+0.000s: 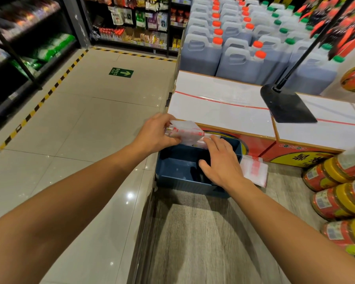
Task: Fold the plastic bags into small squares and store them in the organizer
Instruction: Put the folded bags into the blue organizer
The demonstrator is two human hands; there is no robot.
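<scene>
The left hand point(156, 133) pinches a folded white plastic bag with red print point(186, 132) at the far edge of the dark blue plastic organizer box point(172, 171). The right hand point(220, 160), fingers straight, presses folded bags inside. Another folded bag point(254, 171) lies just right.

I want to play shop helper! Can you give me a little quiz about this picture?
1. True or false: the left hand grips a folded bag above the blue organizer.
2. Where do more bags lie? A) right of the organizer B) on the tiled floor
3. Fill in: the right hand hovers over the ____.

Key: 1 true; 2 A; 3 organizer.
</scene>
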